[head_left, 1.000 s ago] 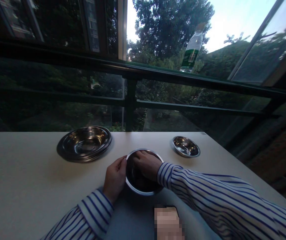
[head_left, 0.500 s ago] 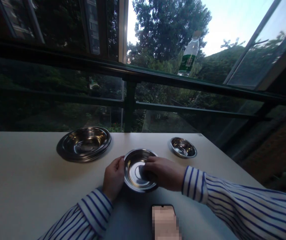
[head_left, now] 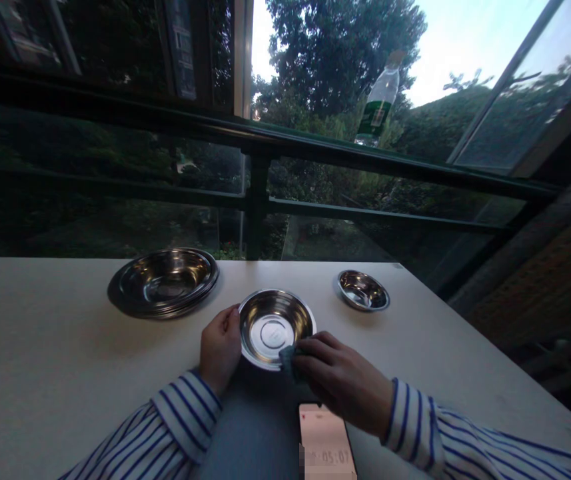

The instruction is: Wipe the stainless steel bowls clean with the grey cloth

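A shiny metal bowl (head_left: 271, 320) is tilted slightly toward me near the front of the table. My left hand (head_left: 220, 347) grips its left rim between thumb and fingers. Pinched in my right hand (head_left: 340, 373) is a dark greenish cloth (head_left: 289, 360), which lies over the bowl's lower right rim. Most of the cloth is hidden under the fingers. The bowl's inside shows bare metal with a round mark at the bottom.
A stack of wider metal bowls (head_left: 165, 283) stands at the back left. A smaller metal bowl (head_left: 363, 291) sits at the right on the white table (head_left: 55, 360). A phone (head_left: 325, 433) lies at the front. Behind, a plastic bottle (head_left: 378, 107) stands on the railing (head_left: 315, 151).
My right hand has moved from inside the bowl to its lower right rim, bringing the cloth into sight. My left hand keeps its hold on the bowl.
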The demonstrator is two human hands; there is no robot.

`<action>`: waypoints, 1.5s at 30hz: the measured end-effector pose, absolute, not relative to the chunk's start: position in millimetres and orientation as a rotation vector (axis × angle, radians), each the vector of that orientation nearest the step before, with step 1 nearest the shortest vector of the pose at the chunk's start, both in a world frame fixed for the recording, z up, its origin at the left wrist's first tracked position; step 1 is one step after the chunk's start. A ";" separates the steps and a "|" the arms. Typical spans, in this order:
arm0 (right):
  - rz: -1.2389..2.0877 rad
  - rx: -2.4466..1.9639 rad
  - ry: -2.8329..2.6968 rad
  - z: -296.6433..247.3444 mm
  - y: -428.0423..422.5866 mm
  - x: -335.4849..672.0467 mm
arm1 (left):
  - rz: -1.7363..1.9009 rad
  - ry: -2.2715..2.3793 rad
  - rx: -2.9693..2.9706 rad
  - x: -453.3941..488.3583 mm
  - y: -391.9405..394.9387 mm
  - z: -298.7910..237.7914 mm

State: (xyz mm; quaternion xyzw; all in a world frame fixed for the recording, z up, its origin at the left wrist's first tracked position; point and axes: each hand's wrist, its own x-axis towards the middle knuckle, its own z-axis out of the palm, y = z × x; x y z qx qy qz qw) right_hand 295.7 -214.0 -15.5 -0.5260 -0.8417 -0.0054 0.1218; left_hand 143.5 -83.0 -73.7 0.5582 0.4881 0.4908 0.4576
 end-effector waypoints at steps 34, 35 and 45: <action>0.001 -1.542 -2.598 -0.3 -68.1 281.3 | 1.196 1.130 1.489 142.6 -81.2 -73.4; -0.004 -1.561 -2.595 -0.3 -70.5 286.6 | 1.193 1.136 1.491 142.5 -81.4 -73.5; -0.091 -1.774 -2.459 -3.6 -92.2 330.7 | 1.195 1.101 1.389 145.5 -80.7 -71.3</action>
